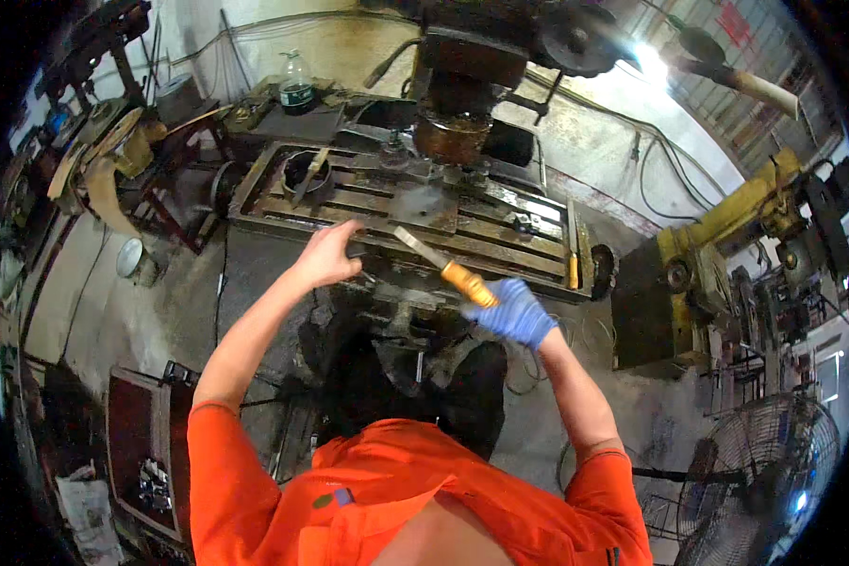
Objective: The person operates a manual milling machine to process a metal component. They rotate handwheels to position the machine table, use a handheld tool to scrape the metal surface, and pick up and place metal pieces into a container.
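My right hand [514,313], in a blue knitted glove, is closed around the yellow handle of a flat file [464,281]. Its pale metal blade points up and left, toward the slotted machine table [368,200]. My left hand [328,257] is bare and hovers by the table's front edge, with the thumb and fingers apart and nothing visible between them. The machine's spindle head [453,132] stands over the middle of the table. A hazy patch beneath it blurs the work area.
A round dark container [306,179] with a brush-like stick sits on the table's left part. A second yellow-handled tool [573,255] lies along its right end, near a small metal block [524,224]. A large fan [774,462] stands lower right; a white bucket [137,261] is on the floor left.
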`<action>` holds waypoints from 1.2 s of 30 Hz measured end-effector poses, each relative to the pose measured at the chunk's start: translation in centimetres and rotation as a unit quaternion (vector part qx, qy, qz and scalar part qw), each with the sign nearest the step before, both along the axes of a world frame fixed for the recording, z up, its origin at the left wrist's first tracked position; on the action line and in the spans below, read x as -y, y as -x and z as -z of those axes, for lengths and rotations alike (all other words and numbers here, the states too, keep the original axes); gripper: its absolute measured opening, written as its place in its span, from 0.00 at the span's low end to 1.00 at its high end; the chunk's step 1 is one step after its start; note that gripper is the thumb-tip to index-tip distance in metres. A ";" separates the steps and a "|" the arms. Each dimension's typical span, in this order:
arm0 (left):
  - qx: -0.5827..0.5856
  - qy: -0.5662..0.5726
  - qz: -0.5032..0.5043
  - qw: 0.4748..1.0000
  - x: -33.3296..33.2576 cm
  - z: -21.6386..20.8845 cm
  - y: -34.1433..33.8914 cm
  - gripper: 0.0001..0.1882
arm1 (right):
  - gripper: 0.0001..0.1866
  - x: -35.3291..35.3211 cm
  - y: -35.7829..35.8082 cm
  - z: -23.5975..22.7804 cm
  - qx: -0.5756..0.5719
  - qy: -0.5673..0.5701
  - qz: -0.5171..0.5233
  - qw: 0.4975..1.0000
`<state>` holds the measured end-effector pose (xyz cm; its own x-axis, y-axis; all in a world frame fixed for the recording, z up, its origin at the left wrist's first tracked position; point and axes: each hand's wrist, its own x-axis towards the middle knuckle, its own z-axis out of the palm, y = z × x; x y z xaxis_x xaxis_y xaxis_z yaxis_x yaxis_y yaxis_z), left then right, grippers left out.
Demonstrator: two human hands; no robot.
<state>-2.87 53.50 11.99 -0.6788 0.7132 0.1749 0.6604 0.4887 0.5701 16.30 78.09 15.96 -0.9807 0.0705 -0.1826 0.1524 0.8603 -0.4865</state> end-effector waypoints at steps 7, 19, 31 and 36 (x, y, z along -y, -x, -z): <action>-0.185 0.101 0.057 0.976 -11.6 -0.3 5.6 0.19 | 0.16 -6.9 2.5 5.6 -0.159 0.231 0.125 0.952; -0.313 0.080 0.120 0.939 -14.3 2.3 7.6 0.16 | 0.18 -6.3 2.2 17.8 -0.053 0.242 0.352 0.903; -0.205 -0.010 -0.020 0.979 -16.5 4.5 7.7 0.11 | 0.21 -7.3 -6.0 14.3 -0.148 0.222 0.337 0.903; -0.200 -0.048 -0.087 0.975 -18.6 5.4 8.2 0.13 | 0.17 -8.6 -8.4 11.0 -0.185 0.256 0.323 0.892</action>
